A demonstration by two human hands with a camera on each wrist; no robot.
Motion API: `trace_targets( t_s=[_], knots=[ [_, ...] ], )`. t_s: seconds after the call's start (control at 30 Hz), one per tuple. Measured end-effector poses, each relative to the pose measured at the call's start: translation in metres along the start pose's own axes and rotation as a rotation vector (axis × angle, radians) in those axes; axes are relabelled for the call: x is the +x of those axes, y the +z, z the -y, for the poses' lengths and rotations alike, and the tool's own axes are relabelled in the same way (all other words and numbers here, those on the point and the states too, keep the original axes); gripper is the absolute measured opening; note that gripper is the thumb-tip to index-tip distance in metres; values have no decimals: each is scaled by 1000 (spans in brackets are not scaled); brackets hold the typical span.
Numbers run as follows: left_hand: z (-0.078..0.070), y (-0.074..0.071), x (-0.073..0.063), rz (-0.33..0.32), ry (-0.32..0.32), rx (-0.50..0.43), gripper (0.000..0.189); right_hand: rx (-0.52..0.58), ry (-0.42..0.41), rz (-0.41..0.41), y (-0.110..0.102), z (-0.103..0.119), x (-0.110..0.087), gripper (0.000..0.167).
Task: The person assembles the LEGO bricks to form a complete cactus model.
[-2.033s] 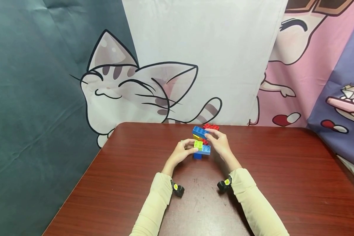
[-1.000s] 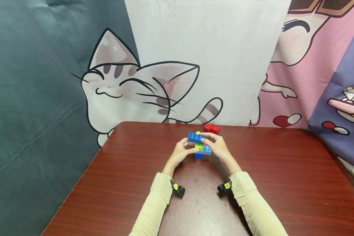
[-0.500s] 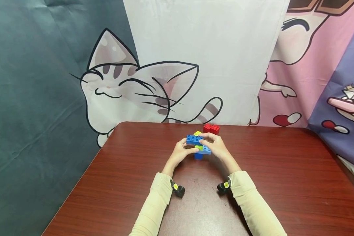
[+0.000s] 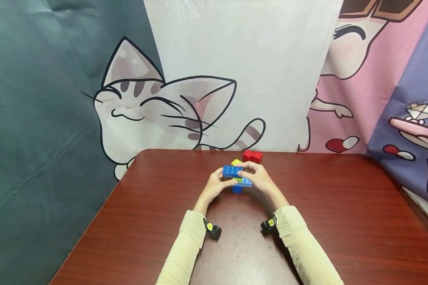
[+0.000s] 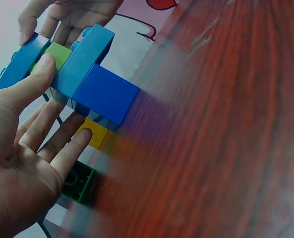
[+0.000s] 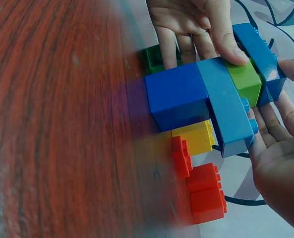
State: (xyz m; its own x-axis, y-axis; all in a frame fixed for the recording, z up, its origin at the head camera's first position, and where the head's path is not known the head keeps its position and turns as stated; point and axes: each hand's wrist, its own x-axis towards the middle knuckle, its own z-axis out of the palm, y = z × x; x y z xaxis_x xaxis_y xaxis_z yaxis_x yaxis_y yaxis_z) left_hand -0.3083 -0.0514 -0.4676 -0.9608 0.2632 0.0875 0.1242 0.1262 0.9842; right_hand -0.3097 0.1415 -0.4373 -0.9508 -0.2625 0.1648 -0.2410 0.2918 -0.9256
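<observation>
Upper blue brick: the eight-stud piece [image 4: 232,171] is above the lime brick [image 6: 247,85], roughly level, its far end jutting out to the person's left; the two look to be touching.
Just changed: over the last two seconds this piece has come from behind and to the right of the stack, tilted, and has swung round square over the lime brick.
What that means: the placing seems nearly done, in my judgement, with alignment settled and firm seating unproven (whether the studs have gone home cannot be told).
Right hand [image 4: 261,178]: its grip is narrow, pinching the right end of the upper blue brick between thumb and fingers.
Left hand [image 4: 215,187]: its grip holds the lime brick, thumb on the near face, fingers reaching behind, which probably steadies the stack.
Stack below: the lime brick sits on the left part of a light-blue brick [image 6: 226,106], whose right end overhangs a dark-blue base brick [image 6: 176,94] (bare studs show on that end).
Behind the stack: a yellow brick [image 4: 236,162], a green brick [image 6: 154,58] with its hollow side showing, and red bricks [image 4: 252,156] near the far edge of the worktop [image 4: 157,186].
</observation>
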Motion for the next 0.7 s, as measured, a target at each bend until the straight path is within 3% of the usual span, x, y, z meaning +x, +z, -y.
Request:
trace_targets(
  t_s=[0.7],
  knots=[
    [2,1,-1,6,16,-4,47,20,-51,-38,6,-3,-1,27]
  ],
)
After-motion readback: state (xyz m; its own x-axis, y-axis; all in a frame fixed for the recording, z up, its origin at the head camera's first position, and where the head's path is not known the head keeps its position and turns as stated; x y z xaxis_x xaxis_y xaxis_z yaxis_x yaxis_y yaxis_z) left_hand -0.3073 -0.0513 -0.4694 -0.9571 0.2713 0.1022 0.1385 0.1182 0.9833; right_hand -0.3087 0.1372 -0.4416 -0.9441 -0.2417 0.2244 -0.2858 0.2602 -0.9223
